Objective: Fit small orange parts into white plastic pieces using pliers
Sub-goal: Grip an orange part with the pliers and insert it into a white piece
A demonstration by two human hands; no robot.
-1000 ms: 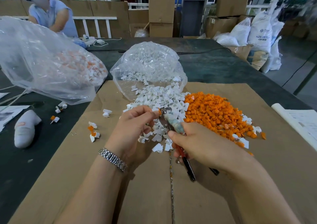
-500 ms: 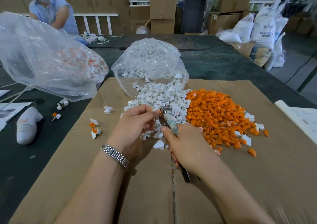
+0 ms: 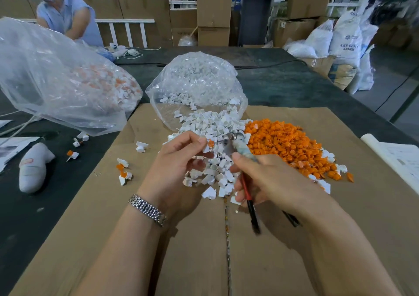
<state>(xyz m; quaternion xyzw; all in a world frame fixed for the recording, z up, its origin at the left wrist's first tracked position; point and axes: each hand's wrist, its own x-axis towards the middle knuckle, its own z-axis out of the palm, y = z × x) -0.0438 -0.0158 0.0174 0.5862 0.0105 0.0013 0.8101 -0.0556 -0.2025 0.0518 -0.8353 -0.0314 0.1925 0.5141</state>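
My left hand (image 3: 181, 162) pinches a white plastic piece with an orange part (image 3: 210, 144) at its fingertips, above a heap of white pieces (image 3: 215, 134). My right hand (image 3: 269, 180) grips the pliers (image 3: 238, 150) by their red and black handles; the metal jaws lie just right of the held piece, a small gap between. A pile of orange parts (image 3: 288, 146) spreads to the right on the brown cardboard (image 3: 204, 250).
An open clear bag of white pieces (image 3: 199, 84) lies behind the heap. A large clear bag of assembled parts (image 3: 59, 80) sits at the left, with a few finished pieces (image 3: 123, 171) loose nearby. Another person (image 3: 65, 14) works at the far left. A paper roll (image 3: 394, 157) lies at the right.
The pliers' jaws have drawn slightly right, away from the piece in my left hand. My right hand has shifted a little on the handles.
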